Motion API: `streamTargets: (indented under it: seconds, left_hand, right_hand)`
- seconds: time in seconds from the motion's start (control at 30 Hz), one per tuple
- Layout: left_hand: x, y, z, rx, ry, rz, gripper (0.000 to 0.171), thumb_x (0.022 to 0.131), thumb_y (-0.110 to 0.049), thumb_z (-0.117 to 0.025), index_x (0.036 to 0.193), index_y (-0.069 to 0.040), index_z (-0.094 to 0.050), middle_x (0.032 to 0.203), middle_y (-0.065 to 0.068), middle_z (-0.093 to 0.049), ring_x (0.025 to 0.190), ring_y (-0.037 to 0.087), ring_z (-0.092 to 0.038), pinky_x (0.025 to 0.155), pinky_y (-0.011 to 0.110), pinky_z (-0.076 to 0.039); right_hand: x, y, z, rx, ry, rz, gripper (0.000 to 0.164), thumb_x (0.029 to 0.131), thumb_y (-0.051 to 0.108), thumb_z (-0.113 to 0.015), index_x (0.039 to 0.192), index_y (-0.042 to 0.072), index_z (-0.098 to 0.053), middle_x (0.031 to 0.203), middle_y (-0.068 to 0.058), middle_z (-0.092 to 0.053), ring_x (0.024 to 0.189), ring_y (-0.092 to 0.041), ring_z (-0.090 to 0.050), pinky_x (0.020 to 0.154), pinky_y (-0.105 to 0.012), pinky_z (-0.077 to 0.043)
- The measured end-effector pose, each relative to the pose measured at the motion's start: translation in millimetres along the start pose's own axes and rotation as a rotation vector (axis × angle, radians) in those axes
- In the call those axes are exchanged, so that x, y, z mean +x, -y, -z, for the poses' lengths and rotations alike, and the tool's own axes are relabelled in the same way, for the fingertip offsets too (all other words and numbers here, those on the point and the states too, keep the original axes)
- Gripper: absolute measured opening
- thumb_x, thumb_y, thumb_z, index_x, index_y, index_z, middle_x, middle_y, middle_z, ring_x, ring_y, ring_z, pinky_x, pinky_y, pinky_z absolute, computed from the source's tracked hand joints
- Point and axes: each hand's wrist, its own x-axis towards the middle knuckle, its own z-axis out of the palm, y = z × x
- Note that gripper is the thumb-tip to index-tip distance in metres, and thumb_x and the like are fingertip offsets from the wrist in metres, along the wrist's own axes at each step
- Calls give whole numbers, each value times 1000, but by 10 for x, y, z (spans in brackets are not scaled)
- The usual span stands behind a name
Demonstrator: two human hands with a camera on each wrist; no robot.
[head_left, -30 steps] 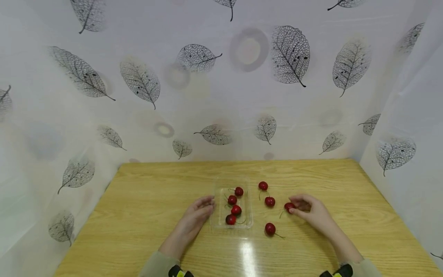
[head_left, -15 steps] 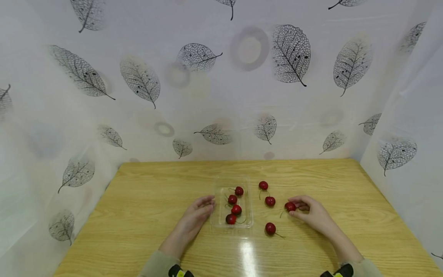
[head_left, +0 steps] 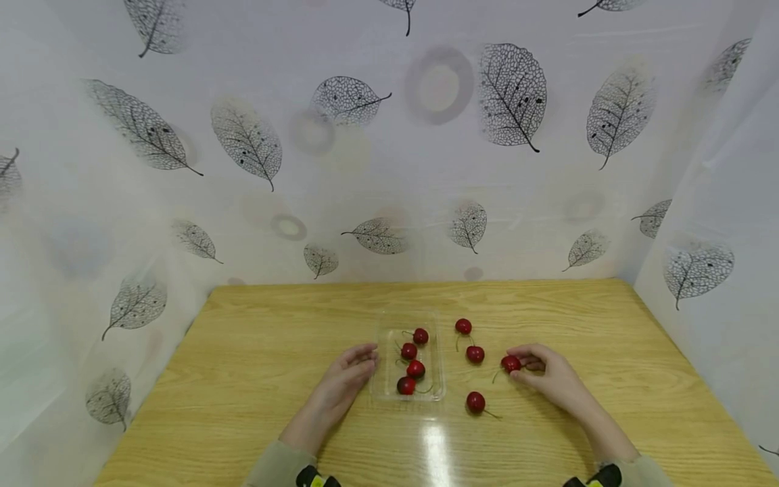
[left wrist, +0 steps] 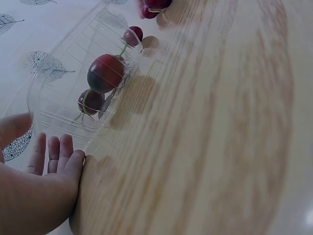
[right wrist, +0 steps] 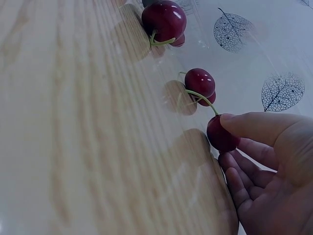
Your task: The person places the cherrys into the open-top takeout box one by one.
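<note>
A clear plastic box (head_left: 433, 389) stands on the table with several dark red cherries in it, one of them a cherry (head_left: 416, 368) with its stem on. At the box's left side rests my left hand (head_left: 342, 382); in the left wrist view its relaxed fingers (left wrist: 66, 152) are at the box's near end. My right hand (head_left: 556, 382) pinches a cherry (right wrist: 221, 134) between thumb and fingers, low over the table to the right of the box. The green stem of this cherry points away from the hand.
Between box and right hand lie three loose cherries: a far cherry (head_left: 463, 327), a middle cherry (head_left: 475, 354) and a near cherry (head_left: 476, 402). They rest on a wooden table (head_left: 274, 325). A leaf-print curtain (head_left: 389, 169) hangs behind it and at both sides.
My right hand and its cherry have shifted very slightly to the right. The left hand, the box and the other cherries look the same.
</note>
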Motion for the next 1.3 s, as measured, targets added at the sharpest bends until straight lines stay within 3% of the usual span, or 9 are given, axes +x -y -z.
streamTargets:
  seconds: [0.43,0.8,0.93,1.17,1.3]
  left_hand:
    - [-9,-15,-19,6,18,-12,49,104,0,-56,151,9,-44,126,-1,-59,121,8,-61,103,17,-51]
    - [-9,-16,-12,4,24,-11,48,104,0,-56,150,8,-46,125,-2,-59,121,7,-60,104,17,-51]
    - [-8,-13,-8,1,27,-12,49,104,0,-56,150,8,-45,125,-2,-59,121,7,-60,104,17,-51]
    - [-8,-15,-4,6,33,-6,50,104,-1,-56,152,9,-42,127,-1,-58,122,7,-60,104,16,-50]
    - [-8,-16,-2,8,33,-4,50,105,-2,-56,152,9,-43,128,-1,-58,122,7,-60,105,16,-50]
  right_hand:
    - [-27,45,7,27,-21,-43,40,93,7,-81,129,-5,-68,122,-22,-72,95,0,-64,83,-20,-57]
    - [33,81,52,-18,-19,-76,43,95,12,-80,132,-5,-67,122,-21,-72,100,-13,-67,83,-19,-57]
    - [47,117,74,-15,-23,-64,43,94,13,-81,132,-4,-67,124,-21,-72,101,-15,-68,83,-18,-56]
    - [93,185,94,-34,-44,-13,39,95,13,-80,130,0,-70,123,-18,-74,98,-1,-66,86,-17,-57]
    - [125,247,91,-35,-54,19,39,95,13,-81,129,0,-70,123,-19,-74,101,-7,-69,87,-19,-58]
